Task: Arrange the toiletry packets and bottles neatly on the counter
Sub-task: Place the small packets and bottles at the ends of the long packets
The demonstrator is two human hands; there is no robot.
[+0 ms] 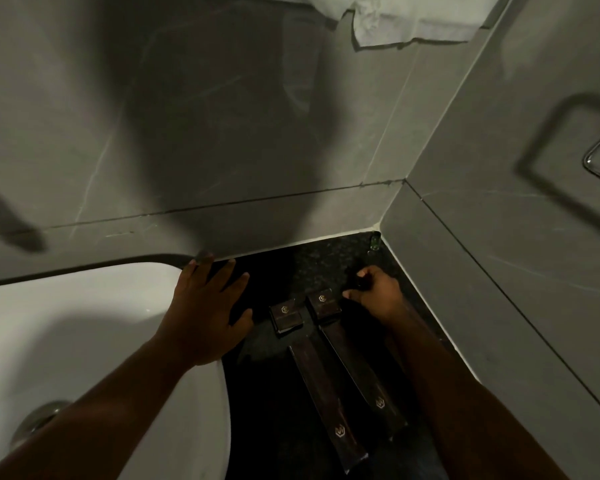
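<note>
Here, hands: flat left, fisted right.

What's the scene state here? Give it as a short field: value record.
surface: dark speckled counter in a wall corner
sink: white basin left of the counter
small packets: two, side by side
long packets: two, roughly parallel, nearer the person
left hand: flat, open, on the basin edge
right hand: closed around a small dark item, identity unclear
</note>
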